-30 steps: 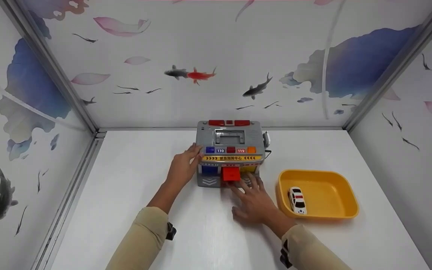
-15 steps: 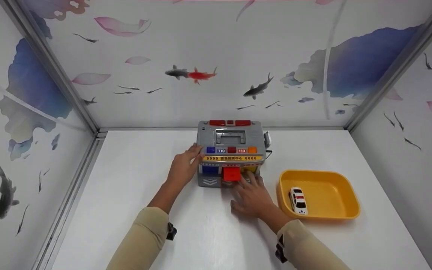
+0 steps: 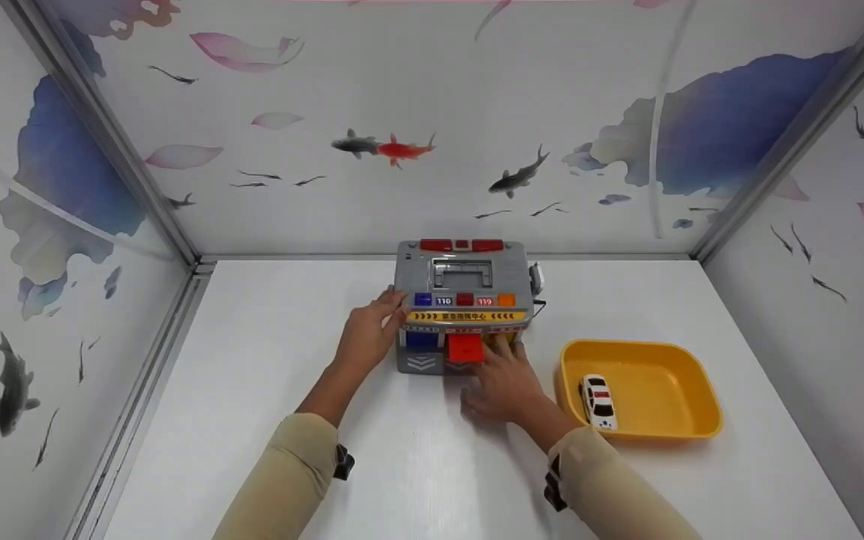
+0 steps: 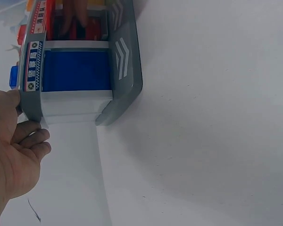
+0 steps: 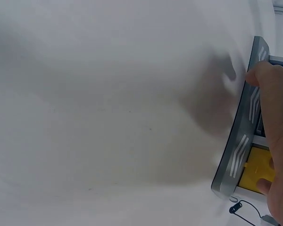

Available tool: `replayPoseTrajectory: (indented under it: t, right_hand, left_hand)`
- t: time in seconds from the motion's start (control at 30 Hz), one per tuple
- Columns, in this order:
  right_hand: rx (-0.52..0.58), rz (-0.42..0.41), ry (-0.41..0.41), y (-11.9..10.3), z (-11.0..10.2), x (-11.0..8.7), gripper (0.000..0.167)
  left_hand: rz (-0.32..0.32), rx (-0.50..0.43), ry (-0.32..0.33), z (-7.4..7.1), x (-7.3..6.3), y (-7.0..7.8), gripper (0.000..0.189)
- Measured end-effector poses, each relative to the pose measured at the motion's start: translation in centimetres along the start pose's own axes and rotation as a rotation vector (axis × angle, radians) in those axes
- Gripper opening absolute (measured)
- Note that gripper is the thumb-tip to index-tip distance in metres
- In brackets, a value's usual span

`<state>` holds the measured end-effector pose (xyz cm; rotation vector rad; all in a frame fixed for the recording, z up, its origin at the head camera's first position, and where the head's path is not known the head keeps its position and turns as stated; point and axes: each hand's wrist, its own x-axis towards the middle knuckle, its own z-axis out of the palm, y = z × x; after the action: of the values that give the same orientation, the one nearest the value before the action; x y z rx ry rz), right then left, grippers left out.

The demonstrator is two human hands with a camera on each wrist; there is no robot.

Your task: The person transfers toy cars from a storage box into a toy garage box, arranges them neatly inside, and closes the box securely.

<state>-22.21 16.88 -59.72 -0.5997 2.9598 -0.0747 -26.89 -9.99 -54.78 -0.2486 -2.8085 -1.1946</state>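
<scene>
A grey toy rescue-station garage [image 3: 417, 274] stands at the back of the white table. Its red door [image 3: 466, 347] is raised outward, while the blue door [image 4: 76, 70] and the yellow door [image 5: 255, 167] are down. My left hand [image 3: 366, 337] grips the left roof edge, thumb and fingers at the corner. Fingers of my right hand [image 3: 508, 386] reach into the middle bay under the red door, beside something red [image 4: 93, 32] whose kind I cannot tell. Other right fingers lie against the yellow door, and the thumb [image 5: 257, 75] is at the front ramp edge.
A yellow tray [image 3: 657, 390] sits right of the garage, with a white toy car [image 3: 598, 401] at its left side. A thin black cord [image 5: 247, 202] hangs at the garage's right side. Patterned walls enclose the table at the back and sides.
My right hand has moved slightly forward and inward at the middle bay, its fingers now further under the red door. The left hand stays on the roof edge.
</scene>
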Motion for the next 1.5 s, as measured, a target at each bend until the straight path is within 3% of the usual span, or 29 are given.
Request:
replayPoseTrajectory:
  t: [0.57, 0.93, 1.07, 1.33, 1.5]
  right_hand:
    - [0.001, 0.026, -0.028, 0.0, -0.1, 0.6, 0.087]
    - [0.002, -0.088, -0.018, 1.2, -0.3, -1.9, 0.07]
    - [0.01, -0.13, 0.021, 1.8, -0.3, -2.8, 0.069]
    - [-0.025, -0.212, 0.178, 2.8, -0.4, -3.8, 0.058]
    - [-0.053, -0.258, 0.171, 2.7, -0.1, -4.0, 0.059]
  left_hand:
    - [-0.014, 0.002, -0.004, 0.1, 0.0, 0.0, 0.051]
    - [-0.035, 0.023, -0.023, 0.0, -0.1, 0.0, 0.053]
    - [-0.026, 0.015, -0.017, 0.0, -0.1, 0.0, 0.053]
    - [-0.032, 0.017, -0.018, 0.0, -0.2, 0.1, 0.052]
    - [-0.026, 0.011, -0.018, 0.0, -0.2, 0.2, 0.052]
